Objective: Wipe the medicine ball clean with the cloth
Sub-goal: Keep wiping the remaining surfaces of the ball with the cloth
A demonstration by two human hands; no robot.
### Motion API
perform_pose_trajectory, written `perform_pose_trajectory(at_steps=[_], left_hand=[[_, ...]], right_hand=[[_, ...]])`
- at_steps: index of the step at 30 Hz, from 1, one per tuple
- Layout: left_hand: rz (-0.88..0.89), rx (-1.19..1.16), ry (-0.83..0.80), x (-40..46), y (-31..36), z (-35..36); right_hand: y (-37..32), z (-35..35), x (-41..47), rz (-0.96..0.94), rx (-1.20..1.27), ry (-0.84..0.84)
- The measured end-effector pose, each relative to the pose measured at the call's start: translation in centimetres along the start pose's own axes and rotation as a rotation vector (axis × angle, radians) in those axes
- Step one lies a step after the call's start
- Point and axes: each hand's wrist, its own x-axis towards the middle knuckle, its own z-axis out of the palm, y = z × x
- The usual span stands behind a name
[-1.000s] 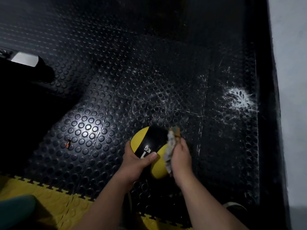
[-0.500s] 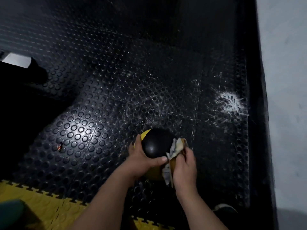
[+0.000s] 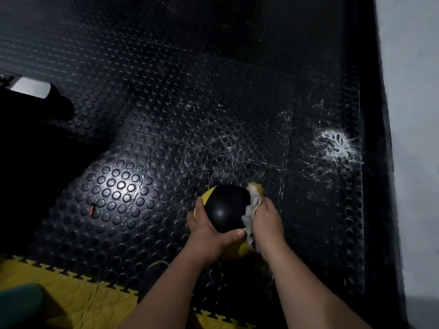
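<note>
A black and yellow medicine ball is held above the dark studded floor mat, its glossy black panel facing up. My left hand cups the ball from the left and below, thumb across its front. My right hand presses a crumpled white and tan cloth against the ball's right side. The cloth bunches up between that palm and the ball, with one end sticking out at the top.
Black rubber studded floor tiles carry white scuff marks and a white splash at the right. Yellow interlocking tiles lie at the near left. A pale wall runs along the right. A dark object sits at left.
The ball has been turned in my left hand, so the black panel faces up and the lettering is out of sight. My right hand and the cloth have slid along the ball's right side.
</note>
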Motion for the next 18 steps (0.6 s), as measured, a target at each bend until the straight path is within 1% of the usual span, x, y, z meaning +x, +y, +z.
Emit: perform_pose_trajectory(at_steps=[1,2,3,5,6,7,8,10,11,12,13,15,16,17,18], left_hand=[[-0.008,0.019,-0.007,-0.2,0.2,0.4],[-0.015,0.026,-0.014,-0.4,0.3,0.6],[-0.022,0.021,-0.017,-0.4,0.3,0.7],[-0.031,0.001,-0.021,-0.5,0.1,0.2],[-0.025,0.000,-0.023,-0.4,0.0,0.0],[-0.019,0.002,-0.020,-0.6,0.0,0.0],[-0.011,0.007,-0.013,-0.7,-0.1,0.1],[-0.004,0.026,-0.010,-0.7,0.0,0.6],[-0.010,0.023,-0.013,-0.7,0.1,0.8],[-0.010,0.018,-0.011,-0.6,0.2,0.8],[-0.006,0.014,-0.011,-0.6,0.2,0.7],[-0.001,0.001,-0.021,-0.5,0.0,0.0],[-0.002,-0.002,-0.031,-0.4,-0.2,-0.3],[0.001,-0.002,-0.037,-0.3,-0.5,-0.3],[0.006,0.003,-0.032,-0.3,-0.6,-0.2]], right_hand=[[-0.7,-0.1,0.5,0.064,0.014,0.005],[-1.3,0.0,0.5,0.054,-0.047,0.004],[-1.5,0.4,-0.1,-0.037,-0.177,0.003],[-1.3,1.2,-2.9,-0.281,-0.475,-0.032],[-1.1,1.2,-3.6,-0.337,-0.506,-0.043],[-1.2,0.8,-3.3,-0.343,-0.497,-0.060],[-1.6,0.4,-2.2,-0.301,-0.456,-0.066],[-3.1,-0.4,0.7,-0.094,-0.291,-0.063],[-3.9,-0.5,1.6,-0.026,-0.212,-0.077],[-4.7,-0.3,1.6,-0.010,-0.205,-0.083],[-4.9,0.1,1.1,-0.055,-0.278,-0.090],[-4.3,1.3,-1.0,-0.343,-0.536,-0.033],[-3.9,1.3,-2.3,-0.463,-0.605,-0.033],[-3.5,1.2,-2.6,-0.517,-0.599,-0.053],[-3.2,1.0,-1.5,-0.480,-0.538,-0.088]])
